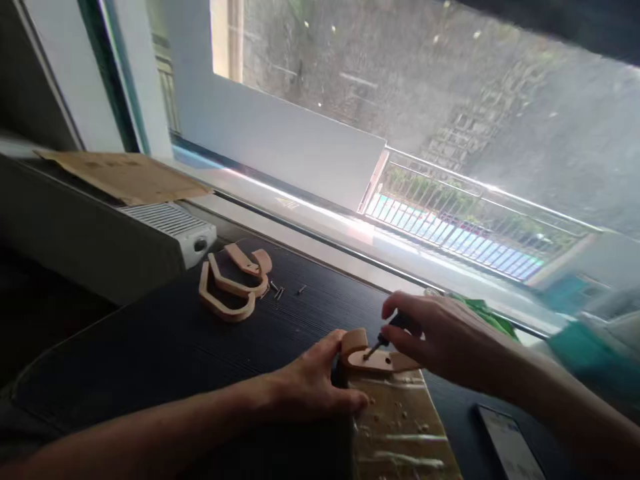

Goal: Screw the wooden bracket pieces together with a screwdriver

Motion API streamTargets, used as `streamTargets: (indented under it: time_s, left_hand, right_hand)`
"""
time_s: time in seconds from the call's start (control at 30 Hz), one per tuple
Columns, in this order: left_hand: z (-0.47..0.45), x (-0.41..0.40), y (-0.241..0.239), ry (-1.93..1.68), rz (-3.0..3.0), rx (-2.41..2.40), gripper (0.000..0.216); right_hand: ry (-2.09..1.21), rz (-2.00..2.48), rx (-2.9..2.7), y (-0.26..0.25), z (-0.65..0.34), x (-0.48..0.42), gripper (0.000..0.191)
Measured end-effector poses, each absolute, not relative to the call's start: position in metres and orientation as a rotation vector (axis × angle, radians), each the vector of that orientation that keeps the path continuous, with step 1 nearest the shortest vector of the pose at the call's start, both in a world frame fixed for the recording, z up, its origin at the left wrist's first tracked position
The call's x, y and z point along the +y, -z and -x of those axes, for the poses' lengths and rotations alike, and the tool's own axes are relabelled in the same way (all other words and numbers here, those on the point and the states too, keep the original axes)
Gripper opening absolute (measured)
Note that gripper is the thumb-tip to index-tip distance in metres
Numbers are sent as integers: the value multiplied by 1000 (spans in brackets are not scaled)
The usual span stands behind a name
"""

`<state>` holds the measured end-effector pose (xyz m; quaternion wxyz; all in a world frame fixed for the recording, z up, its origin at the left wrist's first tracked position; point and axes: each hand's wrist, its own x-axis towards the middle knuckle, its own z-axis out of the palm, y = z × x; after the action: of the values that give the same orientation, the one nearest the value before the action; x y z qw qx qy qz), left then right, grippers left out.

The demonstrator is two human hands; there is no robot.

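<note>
My left hand (313,383) presses a tan wooden hook-shaped piece (373,357) against the top edge of a scarred wooden board (400,427). Its fingers are curled round the piece and the board's edge. My right hand (435,337) grips a small dark-handled screwdriver (383,340), and the tip rests on the wooden piece. Three more wooden hook pieces (233,287) lie further back on the dark ribbed table (165,347). A few small screws (280,291) lie beside them.
A phone (510,443) lies on the table at the lower right. A grey radiator (170,230) with a sheet of cardboard (125,175) on it stands at the left. A green cloth (483,313) sits behind my right hand. A window sill runs along the back.
</note>
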<state>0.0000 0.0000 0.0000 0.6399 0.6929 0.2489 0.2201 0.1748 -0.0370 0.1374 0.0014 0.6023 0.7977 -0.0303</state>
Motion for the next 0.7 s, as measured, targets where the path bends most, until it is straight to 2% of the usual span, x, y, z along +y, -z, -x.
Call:
streamTargets:
  time_s: [0.2, 0.37, 0.53, 0.7]
  left_hand:
    - [-2, 2, 2, -529, -1573, 582, 53]
    - [-1, 2, 2, -530, -1582, 592, 53]
    - [-1, 2, 0, -535, -1584, 572, 52]
    - [-1, 2, 0, -557, -1619, 584, 52]
  right_hand:
    - [118, -1802, 2600, -140, -175, -32, 7]
    - [162, -1938, 2593, -129, -169, -30, 12]
    - [4, -2071, 2543, -124, -165, -30, 19]
    - [-44, -1852, 2681, -129, -169, -31, 13]
